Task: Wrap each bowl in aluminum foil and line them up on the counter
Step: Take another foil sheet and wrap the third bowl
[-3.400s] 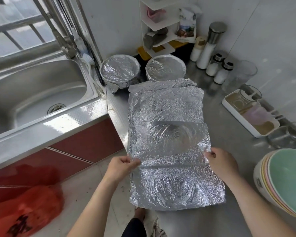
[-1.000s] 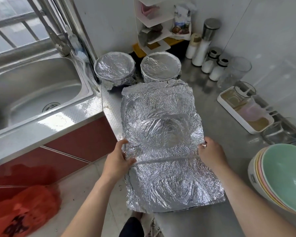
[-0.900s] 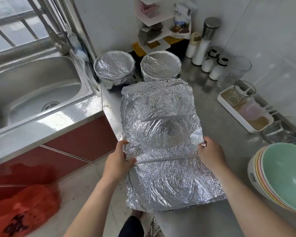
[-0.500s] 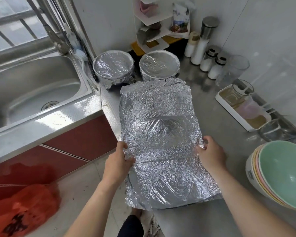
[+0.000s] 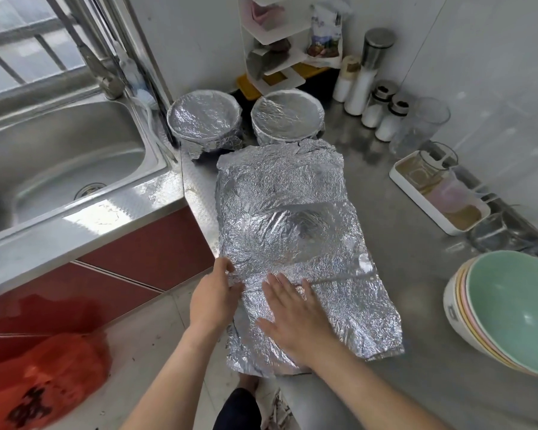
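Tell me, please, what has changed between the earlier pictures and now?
The right hand has let go of the right edge of the foil sheet and moved left across it. It now lies flat on the sheet, fingers spread, close to the left hand. The left hand still grips the left edge. The two wrapped bowls and the stack of bare bowls stayed put.

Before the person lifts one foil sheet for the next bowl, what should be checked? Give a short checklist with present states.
1. Left hand grips foil edge: ok.
2. Right hand flat on the foil: ok.
3. Top sheet free from those below: cannot tell.
4. Foil fully on counter: not ok, near corner overhangs.
5. Unwrapped bowls on counter at right: ok.
6. Two wrapped bowls side by side: ok.
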